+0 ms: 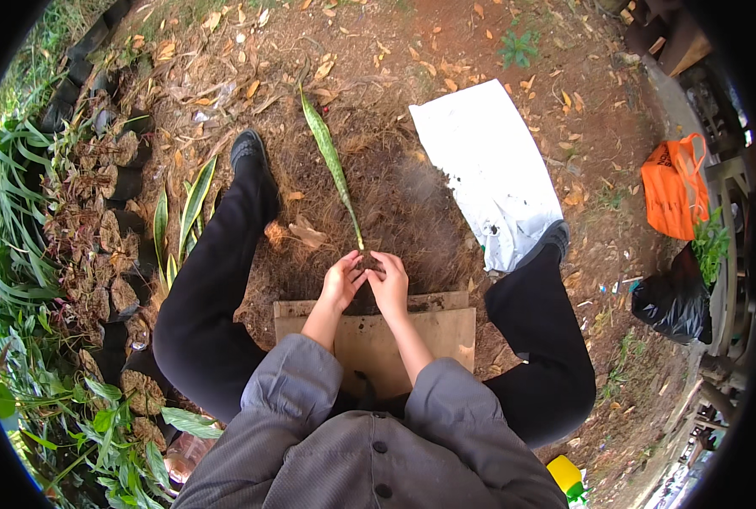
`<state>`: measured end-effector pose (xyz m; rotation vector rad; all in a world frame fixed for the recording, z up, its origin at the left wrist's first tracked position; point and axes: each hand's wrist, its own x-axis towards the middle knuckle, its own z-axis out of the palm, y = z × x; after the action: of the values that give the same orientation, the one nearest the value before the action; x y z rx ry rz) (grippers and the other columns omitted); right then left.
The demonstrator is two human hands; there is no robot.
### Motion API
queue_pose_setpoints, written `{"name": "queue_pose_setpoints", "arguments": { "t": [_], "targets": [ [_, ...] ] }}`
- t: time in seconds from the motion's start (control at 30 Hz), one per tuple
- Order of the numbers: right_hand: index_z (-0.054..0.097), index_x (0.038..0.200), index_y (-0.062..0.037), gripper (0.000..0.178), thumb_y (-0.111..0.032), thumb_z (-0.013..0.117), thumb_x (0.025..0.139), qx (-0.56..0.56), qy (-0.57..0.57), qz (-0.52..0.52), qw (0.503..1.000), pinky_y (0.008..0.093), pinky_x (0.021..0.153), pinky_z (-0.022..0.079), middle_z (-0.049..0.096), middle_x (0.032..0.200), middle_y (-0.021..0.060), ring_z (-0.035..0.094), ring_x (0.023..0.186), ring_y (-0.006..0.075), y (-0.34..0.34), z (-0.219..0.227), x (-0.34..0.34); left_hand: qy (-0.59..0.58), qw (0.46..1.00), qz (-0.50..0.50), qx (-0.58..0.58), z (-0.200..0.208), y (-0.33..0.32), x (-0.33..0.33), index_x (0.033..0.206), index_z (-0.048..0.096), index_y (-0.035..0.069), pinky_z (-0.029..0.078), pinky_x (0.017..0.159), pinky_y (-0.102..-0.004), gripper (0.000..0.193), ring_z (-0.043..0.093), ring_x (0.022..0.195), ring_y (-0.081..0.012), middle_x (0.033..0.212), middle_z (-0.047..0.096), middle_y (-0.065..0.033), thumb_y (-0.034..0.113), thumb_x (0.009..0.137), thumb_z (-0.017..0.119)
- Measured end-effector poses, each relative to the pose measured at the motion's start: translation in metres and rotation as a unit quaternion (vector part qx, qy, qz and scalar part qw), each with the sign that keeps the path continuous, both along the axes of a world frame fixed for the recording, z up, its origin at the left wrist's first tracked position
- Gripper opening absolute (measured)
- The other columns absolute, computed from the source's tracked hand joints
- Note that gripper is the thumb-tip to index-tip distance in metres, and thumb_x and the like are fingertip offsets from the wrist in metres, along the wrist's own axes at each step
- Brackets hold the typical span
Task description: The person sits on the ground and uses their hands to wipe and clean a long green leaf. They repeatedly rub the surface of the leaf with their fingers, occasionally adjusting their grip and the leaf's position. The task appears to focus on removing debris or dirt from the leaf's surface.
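The soil-caked base of a long mottled leaf (328, 153) is pinched between the curled, half-closed fingers of the left hand (340, 282) and right hand (389, 283). From there, the leaf is pointed toward eleven o'clock; a white sack (490, 153) is spread at two, a wooden board (444, 343) laid at six.

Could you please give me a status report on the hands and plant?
Left hand and right hand at the base of the plant. Plant pointing forward. White sheet to the right, apart.
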<state>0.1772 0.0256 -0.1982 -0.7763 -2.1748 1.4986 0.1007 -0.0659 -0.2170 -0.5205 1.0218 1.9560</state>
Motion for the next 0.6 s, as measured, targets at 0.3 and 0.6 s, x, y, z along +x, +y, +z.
{"name": "queue_pose_setpoints", "arguments": {
  "t": [0.3, 0.6],
  "targets": [
    [0.061, 0.099, -0.0055, 0.025, 0.0, 0.058, 0.075, 0.214, -0.053, -0.015, 0.975, 0.0397, 0.083, 0.047, 0.053, 0.113, 0.0128, 0.054, 0.099, 0.0308, -0.017, 0.01, -0.009, 0.131, 0.98, -0.106, -0.107, 0.012, -0.002, -0.011, 0.118, 0.051, 0.003, 0.046, 0.08, -0.0296, 0.033, 0.056, 0.092, -0.0155, 0.103, 0.06, -0.0077, 0.017, 0.09, 0.04],
    [0.064, 0.091, -0.009, 0.018, -0.006, 0.054, 0.077, 0.303, -0.188, 0.018, 0.934, 0.038, 0.081, 0.04, 0.057, 0.096, 0.0056, 0.053, 0.093, 0.0238, -0.03, -0.013, -0.01, 0.535, 0.709, -0.123, -0.443, 0.001, 0.023, -0.046, 0.107, 0.053, 0.0, 0.047, 0.078, -0.0394, 0.032, 0.058, 0.09, -0.0338, 0.1, 0.056, -0.02, 0.013, 0.078, 0.056]
  ]
}}
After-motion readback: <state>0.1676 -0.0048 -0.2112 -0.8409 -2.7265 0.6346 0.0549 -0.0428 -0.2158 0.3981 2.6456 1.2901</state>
